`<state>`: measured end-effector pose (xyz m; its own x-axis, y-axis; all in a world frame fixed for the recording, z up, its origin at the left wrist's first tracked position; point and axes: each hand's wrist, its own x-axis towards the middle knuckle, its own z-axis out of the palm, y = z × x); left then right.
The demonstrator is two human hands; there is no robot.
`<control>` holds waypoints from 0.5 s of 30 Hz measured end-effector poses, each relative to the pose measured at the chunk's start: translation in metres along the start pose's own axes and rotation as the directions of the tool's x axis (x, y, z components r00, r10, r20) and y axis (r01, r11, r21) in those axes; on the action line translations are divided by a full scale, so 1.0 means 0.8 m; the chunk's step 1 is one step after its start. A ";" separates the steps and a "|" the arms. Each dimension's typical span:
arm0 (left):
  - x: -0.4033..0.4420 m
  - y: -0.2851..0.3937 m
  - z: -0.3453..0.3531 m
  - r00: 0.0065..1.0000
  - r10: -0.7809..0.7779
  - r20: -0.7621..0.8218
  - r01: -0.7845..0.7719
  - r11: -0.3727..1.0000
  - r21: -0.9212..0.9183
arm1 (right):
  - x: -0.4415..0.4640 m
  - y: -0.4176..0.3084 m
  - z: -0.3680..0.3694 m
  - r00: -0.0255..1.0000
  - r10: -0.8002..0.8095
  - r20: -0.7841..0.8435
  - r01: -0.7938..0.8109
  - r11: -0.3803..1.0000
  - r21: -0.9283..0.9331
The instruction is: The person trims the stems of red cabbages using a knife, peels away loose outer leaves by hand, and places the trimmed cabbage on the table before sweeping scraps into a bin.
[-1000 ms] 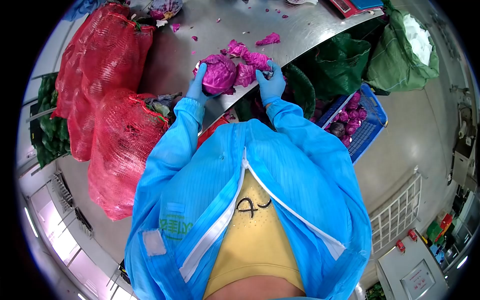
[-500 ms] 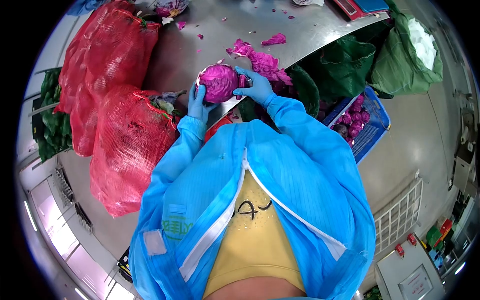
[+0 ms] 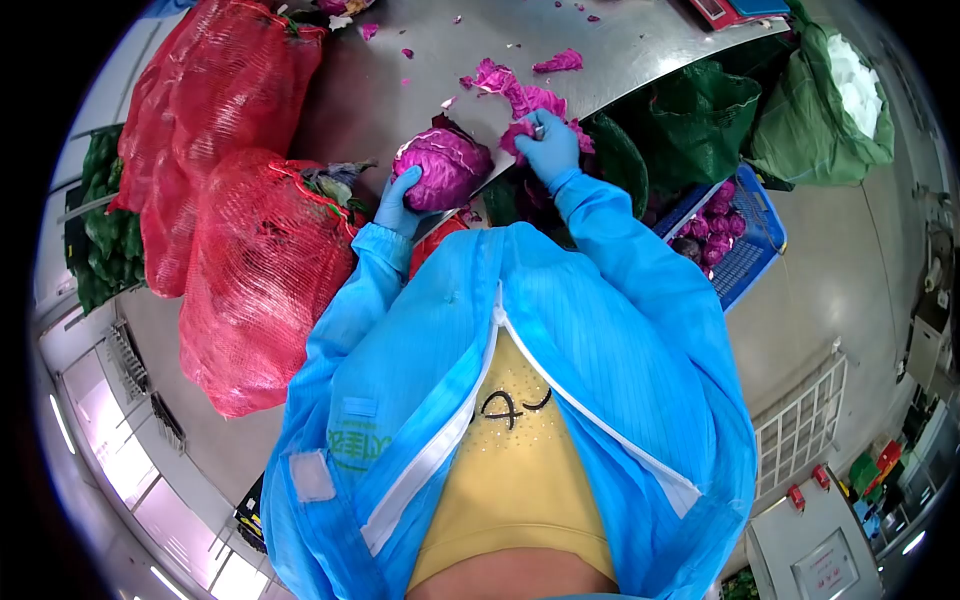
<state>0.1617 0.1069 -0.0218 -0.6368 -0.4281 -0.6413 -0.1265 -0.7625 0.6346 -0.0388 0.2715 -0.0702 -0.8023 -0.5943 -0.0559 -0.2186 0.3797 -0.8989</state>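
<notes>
A round red cabbage rests at the near edge of the metal table, a dark loose leaf lifting at its top. My left hand grips it from the left and below, thumb against its side. To the right of the cabbage and apart from it, my right hand pinches a torn purple cabbage leaf. Just beyond that hand lies a strip of peeled leaves on the tabletop. Both hands wear blue gloves.
Red mesh sacks stand on the left. At the right are dark green bags, a blue crate with several cabbages, and a green sack with white contents. Leaf scraps dot the metal table. A red-and-blue object sits at its far right.
My right hand has left the cabbage and moved right and slightly away from me, with a torn leaf in its fingers. My left hand still holds the cabbage, which has turned slightly.
</notes>
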 end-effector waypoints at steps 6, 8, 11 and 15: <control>0.011 -0.020 0.000 0.990 -0.014 0.140 0.021 0.998 -0.052 | -0.031 -0.057 -0.038 0.995 -0.100 0.000 0.098 0.970 -0.225; 0.018 -0.024 0.005 0.983 0.050 0.179 -0.043 0.998 -0.041 | -0.036 -0.066 -0.030 0.984 -0.162 0.079 0.167 0.984 -0.058; 0.024 -0.026 0.009 0.975 0.191 0.113 -0.197 0.980 0.042 | -0.036 -0.067 -0.010 0.981 -0.154 0.117 0.137 0.980 0.142; 0.030 -0.019 0.016 0.924 0.348 0.160 -0.383 0.845 0.373 | -0.028 -0.063 -0.007 0.977 -0.058 0.204 0.043 0.996 0.079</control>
<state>0.1385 0.1147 -0.0412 -0.7539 -0.5832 -0.3025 -0.1465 -0.2996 0.9427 -0.0131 0.2698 -0.0208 -0.6582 -0.7473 -0.0910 -0.2084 0.2970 -0.9319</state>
